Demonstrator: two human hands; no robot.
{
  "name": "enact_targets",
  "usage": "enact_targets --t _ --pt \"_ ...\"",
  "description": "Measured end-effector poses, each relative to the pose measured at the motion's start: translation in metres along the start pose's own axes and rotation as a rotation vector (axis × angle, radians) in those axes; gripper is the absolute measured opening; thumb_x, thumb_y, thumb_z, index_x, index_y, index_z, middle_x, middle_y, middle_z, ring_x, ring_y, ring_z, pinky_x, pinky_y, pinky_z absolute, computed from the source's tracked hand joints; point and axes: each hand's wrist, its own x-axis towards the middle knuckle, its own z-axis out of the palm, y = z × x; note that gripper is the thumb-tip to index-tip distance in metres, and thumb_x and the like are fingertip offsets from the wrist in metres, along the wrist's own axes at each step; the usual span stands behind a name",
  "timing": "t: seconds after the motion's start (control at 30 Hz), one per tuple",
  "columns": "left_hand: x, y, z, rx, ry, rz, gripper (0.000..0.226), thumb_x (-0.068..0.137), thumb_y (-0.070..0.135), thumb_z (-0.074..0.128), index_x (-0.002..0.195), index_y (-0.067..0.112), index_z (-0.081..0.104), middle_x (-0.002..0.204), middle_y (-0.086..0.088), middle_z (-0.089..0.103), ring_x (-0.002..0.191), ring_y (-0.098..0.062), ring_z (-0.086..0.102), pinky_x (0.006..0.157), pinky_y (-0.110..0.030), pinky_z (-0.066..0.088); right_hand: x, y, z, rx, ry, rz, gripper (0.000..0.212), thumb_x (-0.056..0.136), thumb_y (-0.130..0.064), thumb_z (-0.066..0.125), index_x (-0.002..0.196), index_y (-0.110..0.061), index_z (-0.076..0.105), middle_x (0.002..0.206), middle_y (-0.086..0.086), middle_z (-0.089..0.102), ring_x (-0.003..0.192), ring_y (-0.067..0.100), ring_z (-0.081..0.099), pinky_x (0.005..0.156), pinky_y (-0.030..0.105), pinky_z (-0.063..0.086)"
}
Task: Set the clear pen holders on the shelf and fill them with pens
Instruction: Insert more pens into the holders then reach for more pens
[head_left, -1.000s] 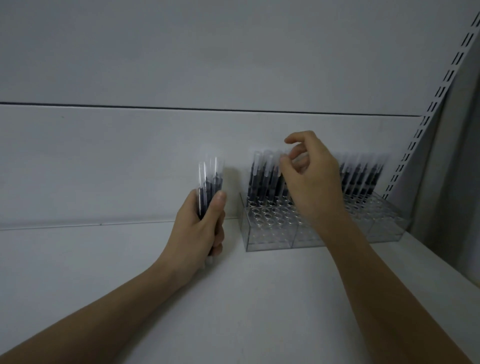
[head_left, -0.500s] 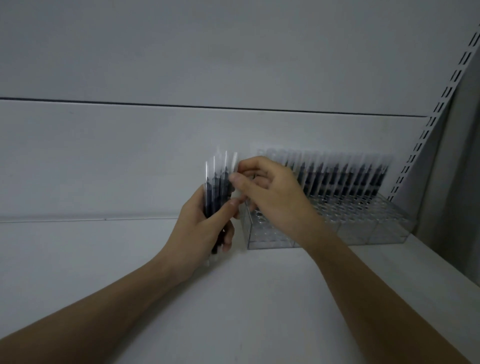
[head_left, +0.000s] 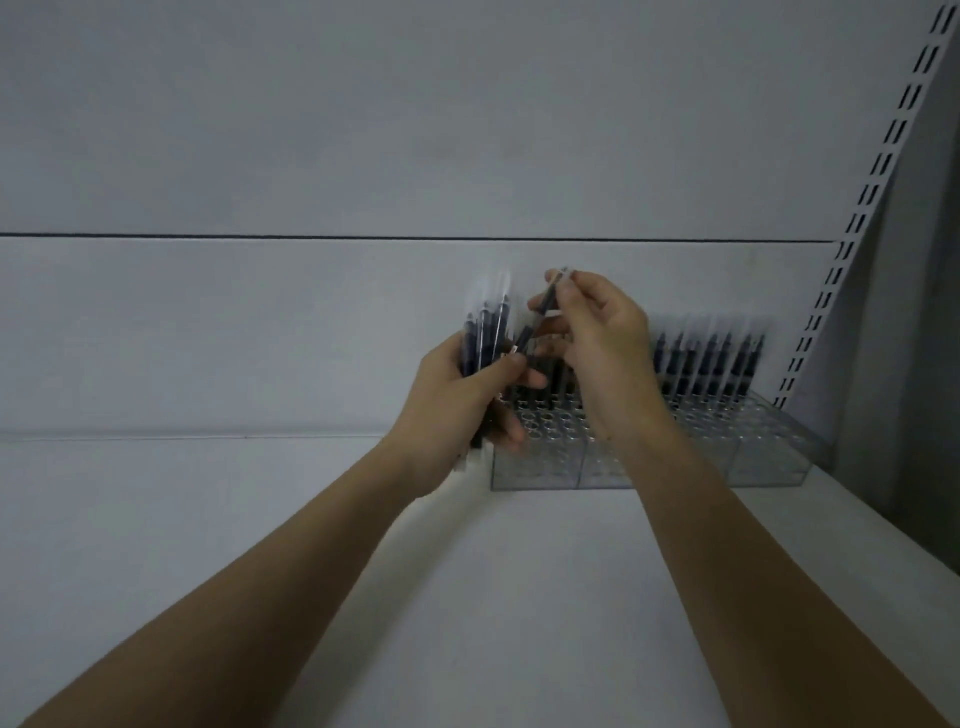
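Right hand (head_left: 597, 332) lifted pen (head_left: 545, 301) from bundle (head_left: 485, 338)

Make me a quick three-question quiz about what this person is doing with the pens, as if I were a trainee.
1. True or false: the left hand holds a bundle of pens.
2. What does the right hand pinch: A) one single pen, B) a clear holder, C) nothing?
3. Which row of the clear pen holders on the shelf already has pens, back or front?

Key: 1 true; 2 A; 3 back.
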Motion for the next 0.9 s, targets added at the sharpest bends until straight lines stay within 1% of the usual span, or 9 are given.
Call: enact_targets --t 0.1,0.17,0.23,0.33,0.47,0.63,0.77,0.83,0.9 --pt "0.009 -0.007 0.010 0.031 0.073 0.070 0.016 0.099 0.015 0.058 0.113 0.006 0.056 0.092 -0.010 0.075 0.040 -0.020 0.048 0.039 -0.026 0.041 0.000 -0.002 -0.002 0.019 0.015 -0.001 0.019 0.100 -0.019 0.058 0.116 -0.013 0.065 0.099 0.003 0.069 0.066 0.006 0.066 0.060 0.023 0.054" --pt "0.009 -0.012 0.014 0.035 0.101 0.100 0.017 0.099 0.016 0.059 0.112 0.006 0.056 0.092 -0.009 0.075 0.038 -0.020 0.046 0.038 -0.025 0.038 0.000 -0.002 -0.003 0.012 0.014 0.001 0.020 0.097 -0.013 0.062 0.117 -0.015 0.065 0.099 0.003 0.070 0.066 0.003 0.066 0.058 0.020 0.053" --pt "0.008 -0.017 0.014 0.036 0.118 0.127 0.017 0.100 0.017 0.058 0.111 0.004 0.055 0.093 -0.009 0.075 0.038 -0.020 0.045 0.038 -0.025 0.038 0.001 -0.001 -0.003 0.004 0.028 -0.018 0.020 0.096 -0.011 0.062 0.115 -0.016 0.066 0.096 0.002 0.071 0.066 0.003 0.066 0.059 0.020 0.054" --pt "0.006 -0.020 0.012 0.017 0.173 0.143 0.014 0.101 0.016 0.056 0.106 0.003 0.054 0.091 -0.007 0.074 0.039 -0.021 0.045 0.038 -0.025 0.038 0.004 -0.005 -0.007 -0.016 0.124 -0.087 0.019 0.095 -0.011 0.064 0.114 -0.014 0.065 0.094 0.001 0.071 0.070 0.004 0.066 0.067 0.025 0.056" --pt "0.006 -0.024 0.013 -0.032 0.230 0.129 0.012 0.102 0.018 0.054 0.105 0.007 0.054 0.081 -0.004 0.067 0.044 -0.021 0.050 0.041 -0.027 0.040 0.012 -0.012 -0.019 0.021 0.244 -0.111 0.025 0.093 -0.008 0.065 0.116 -0.011 0.058 0.094 0.007 0.071 0.074 0.010 0.067 0.063 0.023 0.054" --pt "0.013 -0.030 0.008 -0.069 0.233 0.112 0.013 0.102 0.023 0.054 0.092 0.015 0.050 0.056 -0.001 0.048 0.042 -0.023 0.044 0.043 -0.030 0.040 0.022 -0.004 -0.027 -0.124 0.203 -0.124 0.008 0.098 -0.013 0.059 0.104 -0.018 0.058 0.088 0.003 0.065 0.065 0.010 0.061 0.059 0.024 0.053" --pt "0.017 -0.028 0.002 -0.103 0.280 0.100 0.022 0.104 0.026 0.051 0.087 0.013 0.044 0.053 0.003 0.044 0.039 -0.019 0.037 0.039 -0.026 0.033 0.019 0.010 -0.026 -0.230 0.219 -0.186 0.008 0.100 -0.021 0.057 0.107 -0.020 0.059 0.088 -0.004 0.064 0.072 0.009 0.062 0.065 0.031 0.057" --pt "0.018 -0.027 0.001 -0.130 0.297 0.086 0.022 0.104 0.029 0.049 0.091 0.012 0.046 0.055 0.004 0.043 0.040 -0.016 0.036 0.038 -0.024 0.031 0.015 0.016 -0.027 -0.298 0.210 -0.210 0.012 0.099 -0.023 0.057 0.110 -0.020 0.061 0.087 -0.008 0.064 0.078 0.012 0.065 0.070 0.036 0.060" --pt "0.019 -0.026 0.000 -0.149 0.293 0.073 0.022 0.104 0.032 0.047 0.098 0.012 0.049 0.056 0.005 0.044 0.040 -0.015 0.036 0.038 -0.023 0.031 0.011 0.020 -0.029 -0.348 0.186 -0.233 0.014 0.098 -0.021 0.058 0.112 -0.019 0.061 0.086 -0.010 0.065 0.080 0.012 0.066 0.074 0.034 0.059"
